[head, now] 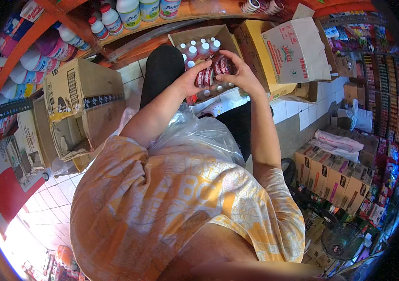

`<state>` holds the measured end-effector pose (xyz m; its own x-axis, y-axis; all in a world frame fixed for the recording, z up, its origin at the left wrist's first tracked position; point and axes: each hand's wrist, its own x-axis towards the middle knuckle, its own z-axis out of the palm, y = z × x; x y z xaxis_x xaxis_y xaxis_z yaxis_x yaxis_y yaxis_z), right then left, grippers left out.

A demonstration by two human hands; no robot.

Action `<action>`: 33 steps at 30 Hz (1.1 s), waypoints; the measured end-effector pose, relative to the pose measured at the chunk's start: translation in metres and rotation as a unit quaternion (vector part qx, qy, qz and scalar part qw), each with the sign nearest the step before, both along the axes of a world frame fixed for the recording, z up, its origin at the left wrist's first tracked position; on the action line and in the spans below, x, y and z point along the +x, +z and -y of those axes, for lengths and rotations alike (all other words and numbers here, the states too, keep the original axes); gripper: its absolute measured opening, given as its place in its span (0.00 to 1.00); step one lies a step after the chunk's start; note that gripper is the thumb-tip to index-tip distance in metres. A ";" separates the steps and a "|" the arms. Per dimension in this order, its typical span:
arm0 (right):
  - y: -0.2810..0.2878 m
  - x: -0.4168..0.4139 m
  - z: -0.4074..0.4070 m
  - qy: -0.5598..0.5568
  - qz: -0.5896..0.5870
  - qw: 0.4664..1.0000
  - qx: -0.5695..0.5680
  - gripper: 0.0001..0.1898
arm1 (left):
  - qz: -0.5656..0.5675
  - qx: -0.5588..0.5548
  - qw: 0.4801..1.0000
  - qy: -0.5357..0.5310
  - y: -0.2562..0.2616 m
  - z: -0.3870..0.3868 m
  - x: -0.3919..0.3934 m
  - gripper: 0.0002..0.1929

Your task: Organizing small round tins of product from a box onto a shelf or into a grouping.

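My left hand (191, 79) is wrapped round a dark red labelled container (204, 78), at the near part of an open cardboard box. Beside it, my right hand (240, 73) grips a second dark red labelled container (224, 66). The two containers are side by side and close together. Below and beyond them, white-capped bottles (204, 46) stand in rows in the open cardboard box (228, 32). Clear plastic (199, 131) lies across my lap.
Bleach bottles (129, 14) line the orange shelf ahead. A mushroom carton (284, 52) is right of the open box. An empty torn carton (97, 102) stands at left. Stacked cartons (333, 175) and an electric fan (342, 240) are at right.
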<state>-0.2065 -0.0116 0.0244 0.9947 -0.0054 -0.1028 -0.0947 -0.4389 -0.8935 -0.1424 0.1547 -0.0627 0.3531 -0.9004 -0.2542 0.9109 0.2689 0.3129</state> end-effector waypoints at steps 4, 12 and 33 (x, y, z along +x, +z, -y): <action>0.003 0.001 -0.003 0.006 0.001 1.000 -0.008 0.35 | 0.076 0.001 0.996 -0.039 0.002 -0.001 -0.004 0.21; 0.008 0.004 -0.004 0.018 -0.116 0.993 0.029 0.40 | 0.043 0.001 0.998 -0.052 -0.005 0.002 -0.003 0.21; 0.021 0.004 0.003 -0.009 -0.126 0.990 0.070 0.34 | 0.013 -0.025 0.999 -0.043 0.007 0.000 0.002 0.22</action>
